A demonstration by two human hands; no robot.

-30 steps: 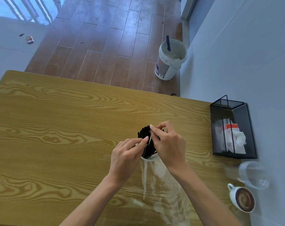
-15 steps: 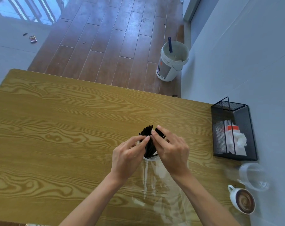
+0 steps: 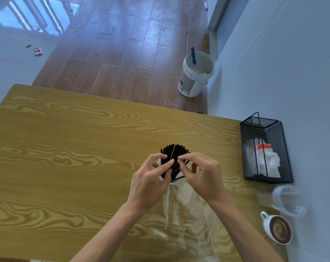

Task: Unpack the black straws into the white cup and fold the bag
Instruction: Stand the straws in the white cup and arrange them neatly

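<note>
We've got the black straws [image 3: 174, 157] in the white cup [image 3: 160, 175], both hands [image 3: 151, 178] [image 3: 202, 174] pinching them w/ fingertips; clear bag [image 3: 186, 214], just nearside of cup, not yet folded.

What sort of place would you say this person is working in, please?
Probably a café or drinks counter in a room being fitted out, though I can't be sure. A mesh napkin holder and a latte cup sit on the wooden table, and a used paint bucket stands on the floor.

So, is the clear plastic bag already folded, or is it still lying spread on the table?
Still spread, not folded: the clear plastic bag lies flat and crinkled on the wooden table, just in front of the white cup.
</note>
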